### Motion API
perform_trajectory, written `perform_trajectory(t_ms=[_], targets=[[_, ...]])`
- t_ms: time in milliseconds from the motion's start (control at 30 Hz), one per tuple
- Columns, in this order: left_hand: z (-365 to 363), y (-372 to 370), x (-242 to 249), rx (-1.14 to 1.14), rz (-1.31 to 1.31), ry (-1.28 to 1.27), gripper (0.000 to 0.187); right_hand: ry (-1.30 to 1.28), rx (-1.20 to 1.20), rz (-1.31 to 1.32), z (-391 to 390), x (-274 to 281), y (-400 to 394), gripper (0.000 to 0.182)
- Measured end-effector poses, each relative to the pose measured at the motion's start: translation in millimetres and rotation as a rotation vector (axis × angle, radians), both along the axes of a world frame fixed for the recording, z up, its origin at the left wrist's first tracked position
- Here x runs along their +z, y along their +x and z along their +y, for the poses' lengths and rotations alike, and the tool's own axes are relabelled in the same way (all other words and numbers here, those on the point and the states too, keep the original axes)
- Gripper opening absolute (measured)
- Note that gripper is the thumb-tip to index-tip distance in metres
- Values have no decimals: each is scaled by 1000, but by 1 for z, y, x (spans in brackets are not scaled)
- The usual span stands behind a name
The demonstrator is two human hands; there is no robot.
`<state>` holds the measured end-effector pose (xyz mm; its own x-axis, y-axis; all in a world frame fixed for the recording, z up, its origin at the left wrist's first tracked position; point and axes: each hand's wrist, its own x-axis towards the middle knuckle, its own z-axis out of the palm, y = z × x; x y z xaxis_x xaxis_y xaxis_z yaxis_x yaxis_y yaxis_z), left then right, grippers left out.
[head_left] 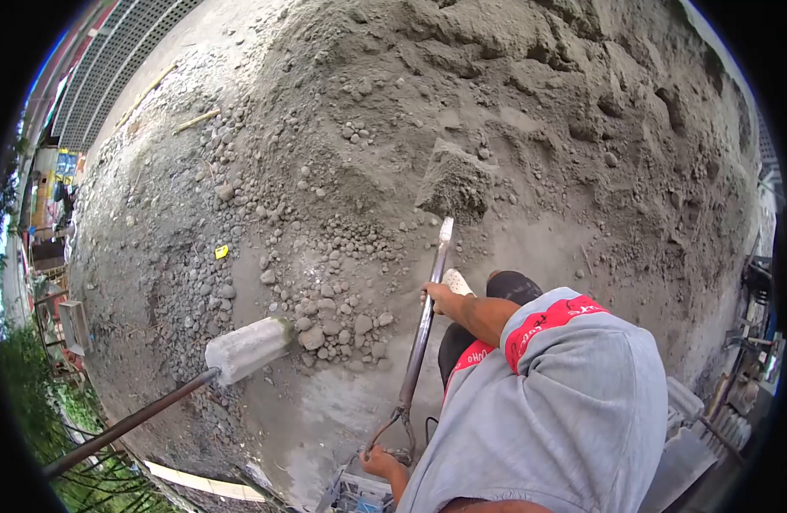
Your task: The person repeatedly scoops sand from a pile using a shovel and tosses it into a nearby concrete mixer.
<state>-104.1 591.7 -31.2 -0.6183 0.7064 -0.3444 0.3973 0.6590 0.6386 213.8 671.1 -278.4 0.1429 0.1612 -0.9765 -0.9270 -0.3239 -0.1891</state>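
Both my hands are on a shovel. My right hand (pixel 438 297) is wrapped round the metal shaft of the shovel (pixel 417 352), about midway down. At its top end, my left hand (pixel 381 462) grips the forked handle. The far end of the shovel carries a heap of grey sand (pixel 458 190), which hides most of the blade against the sand pile (pixel 530 128). Below my right arm shows a white clog (pixel 456 282), partly covered by the shaft and arm.
A second shovel-like tool with a pale, crusted blade (pixel 250 350) extends from the lower left. Rounded stones (pixel 329 329) lie loose left of my shaft. A yellow scrap (pixel 221 252) and a wooden stick (pixel 197 120) lie on the gravel. Perforated panels (pixel 111 68) stand upper left.
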Motion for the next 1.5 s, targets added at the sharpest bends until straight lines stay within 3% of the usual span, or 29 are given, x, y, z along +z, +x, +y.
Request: perform_trajectory(t_ms=[67, 267, 367, 467, 533, 600, 633, 667, 733, 767, 833, 933, 967, 1000, 1033, 1067, 1100, 1133, 1167, 1200, 1267, 1367, 1400, 1433, 1500], targets=[[5, -4, 7, -24, 51, 96, 24, -1, -108, 35, -26, 2, -8, 10], [11, -17, -9, -446, 16, 104, 17, 122, -552, 73, -132, -30, -16, 10], [-6, 38, 10, -685, 100, 39, 17, 135, -729, 73, -200, -45, -7, 10], [-44, 79, -3, -827, 58, 54, 17, 153, -917, 14, -298, -46, 29, 10], [-76, 105, -12, -1068, -22, 47, 20, 125, -1069, -68, -385, -6, 54, 10], [-109, 133, -41, -1078, -133, 153, 18, 57, -1238, -154, -468, 54, 71, 11], [-132, 148, -52, -1125, -456, 30, 14, 113, -1278, -227, -520, 32, 79, 11], [-162, 180, -37, -1197, -504, 18, 14, 114, -1350, -277, -568, 60, 88, 11], [-234, 237, 7, -1323, -515, -293, 8, -18, -1475, -426, -670, 138, 92, 13], [-263, 263, -3, -1392, -709, -320, 9, 2, -1556, -525, -722, 169, 92, 13], [-338, 316, 26, -1639, -879, -291, 7, 66, -1684, -766, -816, 239, 75, 14], [-469, 374, 103, -1965, -1262, -473, 8, 81, -1902, -1182, -931, 353, 34, 16], [-514, 392, 110, -2131, -1412, -446, 9, 97, -1890, -1298, -963, 378, 18, 17], [-566, 391, 145, -2155, -1486, -588, 10, 87, -1839, -1489, -994, 394, 6, 16], [-615, 380, 182, -2266, -1577, -624, 7, 171, -2017, -1568, -1019, 409, -1, 17], [-662, 375, 200, -2525, -1573, -442, 13, 71, -1986, -1704, -1027, 428, -18, 20], [-700, 358, 224, -2700, -1600, -322, 13, 152, -2079, -1711, -1048, 439, -34, 25], [-741, 350, 222, -2785, -1720, 17, 13, 187, -2035, -1716, -1067, 442, -53, 28], [-762, 334, 230, -2855, -1753, 153, 15, 128, -2083, -1713, -1081, 437, -67, 29], [-772, 318, 235, -2917, -1790, 297, 17, 68, -2129, -1710, -1090, 431, -79, 30], [-774, 304, 205, -3072, -1629, 320, 19, 27, -2136, -1664, -1078, 422, -100, 31], [-721, 319, 147, -3141, -1619, 68, 21, -143, -2096, -1535, -1070, 394, -107, 27], [-693, 327, 133, -3103, -1671, 126, 22, -130, -2071, -1528, -1075, 383, -105, 27], [-660, 337, 114, -3082, -1578, 11, 17, -134, -2078, -1520, -1086, 370, -103, 27], [-589, 358, 64, -2820, -1434, -271, 17, -147, -2109, -1464, -1092, 355, -82, 29]])
